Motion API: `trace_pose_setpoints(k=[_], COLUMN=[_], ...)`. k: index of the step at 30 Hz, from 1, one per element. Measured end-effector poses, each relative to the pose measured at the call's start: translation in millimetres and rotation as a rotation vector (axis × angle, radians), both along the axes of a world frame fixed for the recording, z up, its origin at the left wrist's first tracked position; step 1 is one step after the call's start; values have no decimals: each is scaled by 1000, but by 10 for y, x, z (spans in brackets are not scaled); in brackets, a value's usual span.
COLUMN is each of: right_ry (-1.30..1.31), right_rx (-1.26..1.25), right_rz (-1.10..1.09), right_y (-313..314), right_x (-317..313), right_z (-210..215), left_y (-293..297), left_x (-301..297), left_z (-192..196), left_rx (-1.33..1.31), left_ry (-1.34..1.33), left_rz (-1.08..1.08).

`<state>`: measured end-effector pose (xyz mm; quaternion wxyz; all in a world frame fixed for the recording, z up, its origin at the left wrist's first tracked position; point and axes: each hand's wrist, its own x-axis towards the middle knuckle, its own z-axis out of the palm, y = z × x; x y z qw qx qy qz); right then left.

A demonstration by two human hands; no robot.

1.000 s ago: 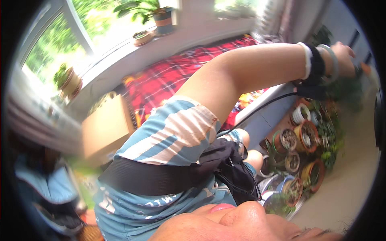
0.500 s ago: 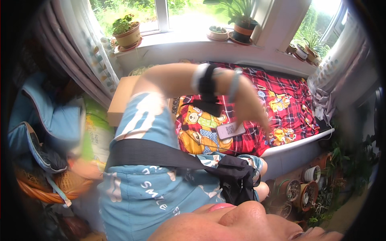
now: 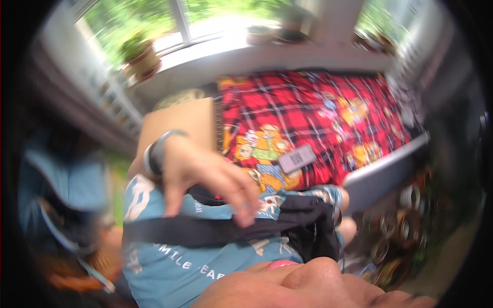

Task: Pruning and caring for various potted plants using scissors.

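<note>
My left hand (image 3: 213, 177) is held palm down over my lap, fingers spread and thumb apart, with nothing visible in it. Its fingertips hang just above a wide black strap (image 3: 179, 231) across my blue printed clothing (image 3: 179, 282); contact cannot be made out. A pale band (image 3: 167, 137) circles the left wrist. Under the palm shows a dark patch, too blurred to name. The strap runs to a black bag (image 3: 310, 220) at my right, near my knees. Beyond the hand, a phone (image 3: 298, 158) with a square code lies on a red plaid bear-print cloth (image 3: 287, 102). My right hand is out of the picture.
A cardboard box (image 3: 179, 120) stands left of the cloth. Potted plants (image 3: 141, 59) line the windowsill (image 3: 215, 49); more pots (image 3: 405, 226) stand on the floor at right. An orange-brown basket (image 3: 77, 272) and blue padded item (image 3: 72, 174) are at left.
My left hand has swung from over the cloth and phone back left and nearer, to above the strap. The whole view has turned slightly, and the box is now more exposed.
</note>
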<state>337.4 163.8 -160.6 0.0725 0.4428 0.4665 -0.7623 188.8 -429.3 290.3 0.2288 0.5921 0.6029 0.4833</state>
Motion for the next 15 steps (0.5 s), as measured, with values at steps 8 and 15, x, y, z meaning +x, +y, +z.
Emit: trace_pose_setpoints(k=[8,15], right_ry=[164,195], right_rx=[-54,-107], right_rz=[-125,-199], right_y=[-368,-277], right_x=[345,454], right_z=[950,572], left_y=[406,958], left_x=[-79,-438], left_z=[495,649], left_rx=[619,673], left_ry=[323,243], left_rz=[-687,-576])
